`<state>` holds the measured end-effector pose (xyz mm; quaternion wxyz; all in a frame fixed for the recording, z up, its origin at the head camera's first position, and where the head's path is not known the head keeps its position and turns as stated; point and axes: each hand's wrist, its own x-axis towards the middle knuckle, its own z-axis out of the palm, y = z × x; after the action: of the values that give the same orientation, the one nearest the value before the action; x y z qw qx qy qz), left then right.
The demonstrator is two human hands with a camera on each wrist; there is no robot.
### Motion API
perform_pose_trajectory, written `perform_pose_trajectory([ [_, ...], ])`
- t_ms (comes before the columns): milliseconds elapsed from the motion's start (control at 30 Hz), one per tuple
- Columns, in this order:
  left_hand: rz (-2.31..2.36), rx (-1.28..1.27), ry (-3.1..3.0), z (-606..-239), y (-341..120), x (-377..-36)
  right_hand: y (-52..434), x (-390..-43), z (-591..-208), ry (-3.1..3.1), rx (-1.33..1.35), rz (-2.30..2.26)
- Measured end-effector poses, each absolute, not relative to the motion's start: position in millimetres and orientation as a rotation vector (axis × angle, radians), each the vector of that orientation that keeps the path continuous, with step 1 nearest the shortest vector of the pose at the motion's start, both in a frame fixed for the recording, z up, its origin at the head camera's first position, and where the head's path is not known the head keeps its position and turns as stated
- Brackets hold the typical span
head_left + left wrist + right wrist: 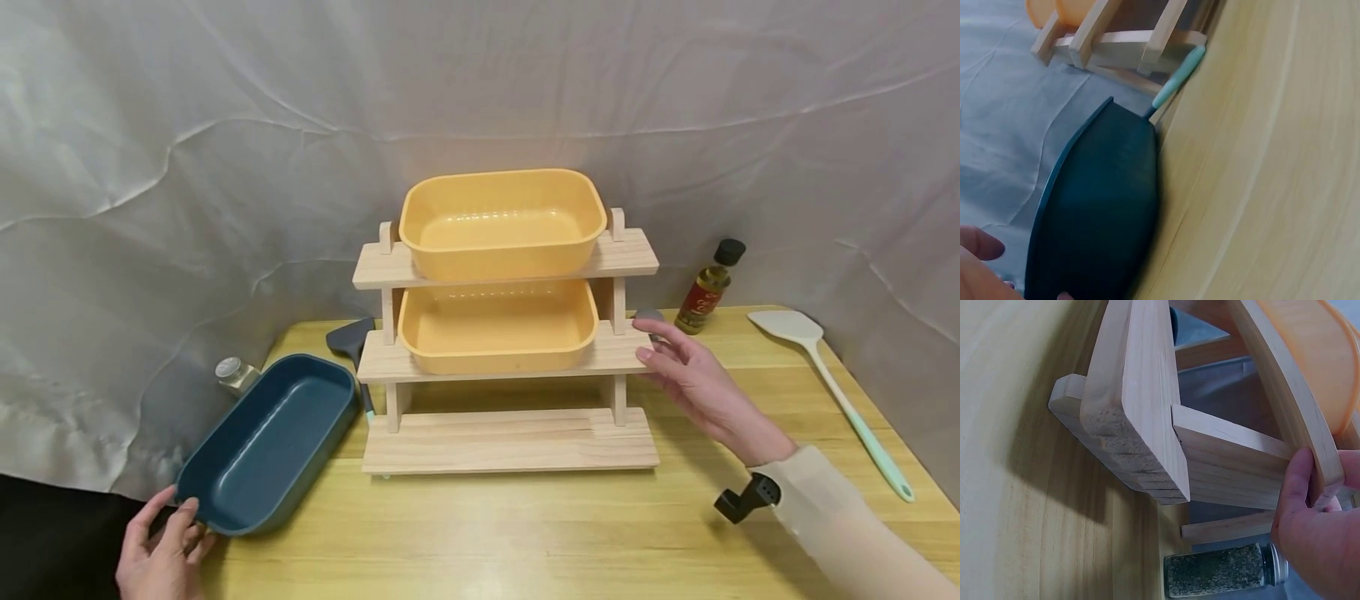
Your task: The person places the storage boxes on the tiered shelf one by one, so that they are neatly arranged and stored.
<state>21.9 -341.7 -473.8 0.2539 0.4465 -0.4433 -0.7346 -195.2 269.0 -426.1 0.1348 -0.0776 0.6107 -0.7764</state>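
Observation:
At the lower left, my left hand (165, 542) holds the near corner of a dark blue baking dish (300, 429), fingertips at its rim. The dish (1100, 194) stands angled on the table, its outer wall facing the left wrist view. My right hand (693, 383) pinches the right end of the middle shelf of a three-step wooden rack (517, 442). In the right wrist view, fingers and thumb lie on opposite faces of that shelf board (1319, 459). One yellow baking dish (502, 258) rests on the top shelf and another yellow baking dish (498, 362) on the middle one.
A glass jar of dried herbs (1216, 573) is behind the rack's right side. Farther right stand an oil bottle (703, 292) and a white spatula (843, 383) lying flat. A dark spatula (349, 337) lies left of the rack, near a small jar (237, 375).

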Motion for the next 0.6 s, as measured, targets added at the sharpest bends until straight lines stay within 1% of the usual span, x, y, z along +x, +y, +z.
perform_pose_trajectory([
  [200,-2.044,1.325,-1.274,-480.6,-337.0,19.0,269.1,-194.9,-425.2,1.799,-0.202,-2.228],
  [400,-1.924,1.357,-1.413,-489.5,-337.1,22.2,265.8,-196.2,-426.2,1.817,-0.202,-2.181],
  [533,-1.871,1.353,-1.475,-494.0,-336.4,22.4,266.4,-196.7,-427.4,1.816,-0.213,-2.195],
  [600,-1.892,1.297,-1.423,-495.2,-335.0,21.3,267.8,-195.8,-427.5,1.82,-0.205,-2.202],
])
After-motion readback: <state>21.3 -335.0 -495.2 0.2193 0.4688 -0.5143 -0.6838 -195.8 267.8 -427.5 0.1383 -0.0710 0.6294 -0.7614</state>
